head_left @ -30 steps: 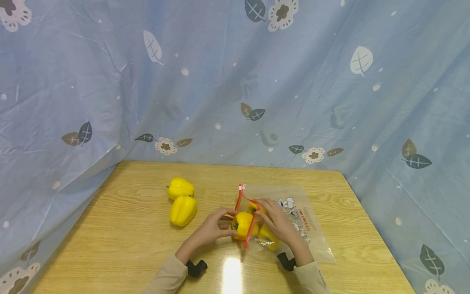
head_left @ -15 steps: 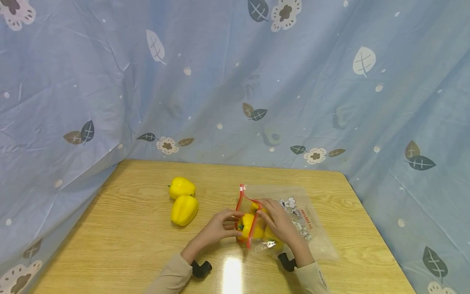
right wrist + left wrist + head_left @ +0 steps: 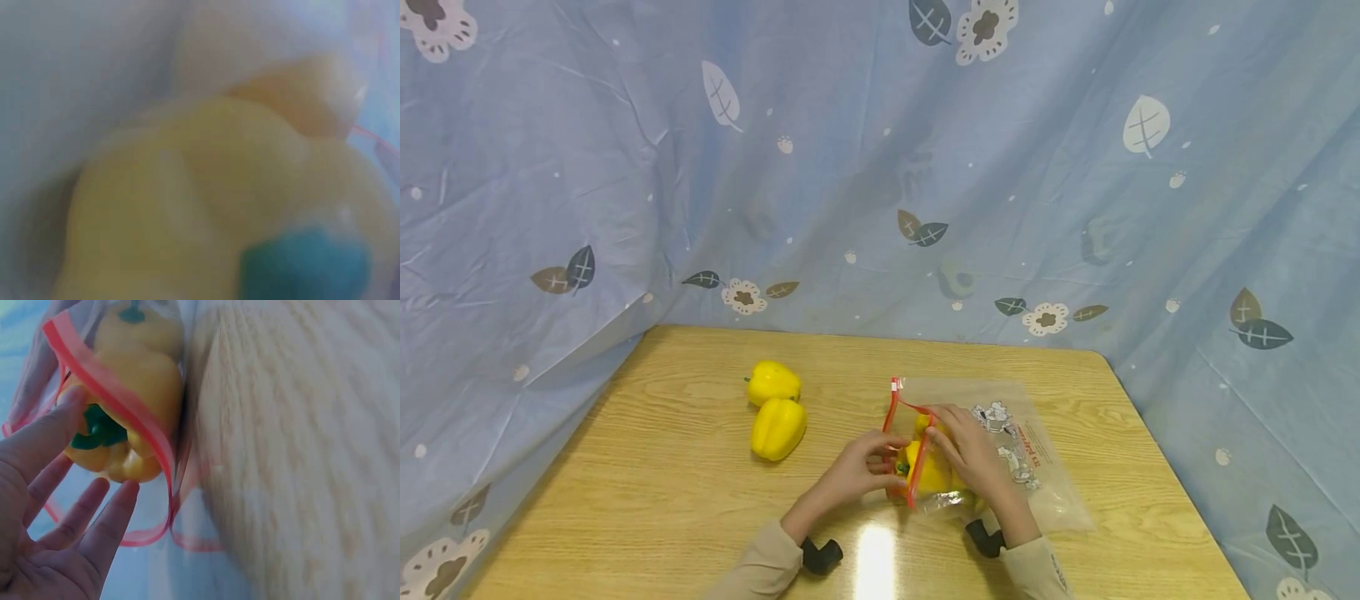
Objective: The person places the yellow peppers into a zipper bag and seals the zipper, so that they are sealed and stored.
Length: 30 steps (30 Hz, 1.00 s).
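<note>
The left hand (image 3: 856,472), fingers spread, touches a yellow pepper (image 3: 934,475) in the mouth of the clear bag (image 3: 1054,498); the right hand (image 3: 973,450) pinches its red edge (image 3: 921,463). The pepper looks light, firm and slippery, so hold its fat sides.

The right wrist view blurs what seems a yellow pepper (image 3: 175,206).
</note>
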Available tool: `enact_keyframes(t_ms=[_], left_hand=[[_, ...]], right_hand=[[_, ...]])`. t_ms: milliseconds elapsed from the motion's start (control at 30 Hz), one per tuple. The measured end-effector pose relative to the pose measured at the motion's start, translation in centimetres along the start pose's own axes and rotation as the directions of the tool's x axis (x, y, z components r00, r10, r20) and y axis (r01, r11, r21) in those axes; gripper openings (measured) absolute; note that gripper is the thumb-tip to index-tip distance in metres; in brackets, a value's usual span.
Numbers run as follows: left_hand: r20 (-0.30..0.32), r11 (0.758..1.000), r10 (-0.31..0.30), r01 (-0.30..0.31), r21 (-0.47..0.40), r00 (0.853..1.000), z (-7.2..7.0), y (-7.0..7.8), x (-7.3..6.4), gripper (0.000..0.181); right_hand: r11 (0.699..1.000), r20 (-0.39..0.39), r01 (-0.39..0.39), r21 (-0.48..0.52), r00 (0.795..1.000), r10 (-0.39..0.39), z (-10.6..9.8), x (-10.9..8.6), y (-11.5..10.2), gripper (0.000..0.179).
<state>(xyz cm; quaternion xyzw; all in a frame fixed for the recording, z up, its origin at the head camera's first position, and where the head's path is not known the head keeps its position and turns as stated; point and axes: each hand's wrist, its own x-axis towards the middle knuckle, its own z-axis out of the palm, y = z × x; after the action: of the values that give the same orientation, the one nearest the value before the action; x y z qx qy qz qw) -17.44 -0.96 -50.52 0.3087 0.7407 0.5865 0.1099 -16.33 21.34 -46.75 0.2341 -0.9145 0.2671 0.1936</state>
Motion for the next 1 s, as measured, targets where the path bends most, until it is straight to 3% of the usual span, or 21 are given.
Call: enact_keyframes(t_ms=[133,333,500,767,1000], left_hand=[[0.019,1.000,-0.001,0.001,-0.006,1.000,0.3,0.4,-0.1,0.051],[0.066,0.999,0.033,-0.034,0.016,0.997,0.2,2.7,-0.5,0.036],[0.061,0.998,0.022,-0.026,0.065,0.998,0.5,1.0,-0.2,0.034],[0.116,0.993,-0.028,0.041,-0.109,0.993,1.0,0.4,-0.2,0.047],[0.140,0.987,0.018,0.005,-0.163,0.990,1.7,0.1,0.0,0.051]], right_hand=[[1.000,-0.008,-0.027,0.013,1.000,0.027,0.1,-0.1,-0.1,0.033],[1.000,-0.035,-0.027,0.009,0.999,0.028,0.3,0.0,-0.2,0.032],[1.000,-0.068,-0.022,0.002,0.997,0.022,0.5,0.0,-0.2,0.033],[1.000,-0.115,-0.024,0.002,0.993,0.025,0.9,0.0,-0.4,0.034],[1.000,-0.150,-0.028,0.004,0.988,0.028,1.2,0.2,-0.6,0.034]])
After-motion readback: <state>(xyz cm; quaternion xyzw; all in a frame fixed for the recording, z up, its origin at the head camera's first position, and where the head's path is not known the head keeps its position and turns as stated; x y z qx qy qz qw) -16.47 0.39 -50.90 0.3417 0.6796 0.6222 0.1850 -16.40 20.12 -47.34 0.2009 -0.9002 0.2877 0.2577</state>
